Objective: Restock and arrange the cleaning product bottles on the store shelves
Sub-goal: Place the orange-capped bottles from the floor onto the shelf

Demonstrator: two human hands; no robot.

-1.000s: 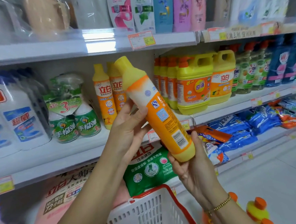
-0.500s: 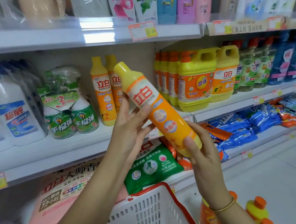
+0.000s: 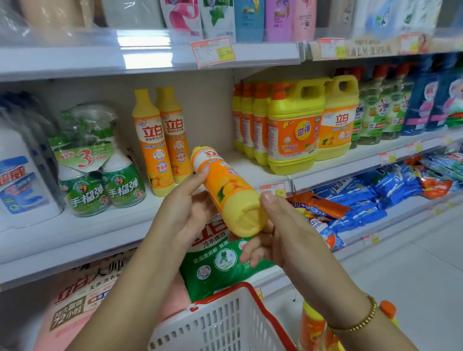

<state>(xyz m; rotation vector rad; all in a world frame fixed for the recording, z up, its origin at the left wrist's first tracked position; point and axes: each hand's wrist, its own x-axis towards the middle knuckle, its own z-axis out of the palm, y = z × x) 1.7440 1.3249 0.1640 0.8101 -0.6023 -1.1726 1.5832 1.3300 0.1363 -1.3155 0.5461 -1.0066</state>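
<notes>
立白 on shelf bottles (image 3: 151, 141); price tag (image 3: 212, 51) reads 22.00 (yellow patch).

Bright, even overhead light throws white glare on the upper shelf's (image 3: 140, 55) front strip, while wide-angle distortion bends and softly blurs the edges, leaving the centre sharp.

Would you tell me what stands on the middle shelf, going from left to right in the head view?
White jug → green spray bottles → upright orange bottles → orange-capped yellow bottles → yellow handled jugs → green bottles → blue packs.
</notes>
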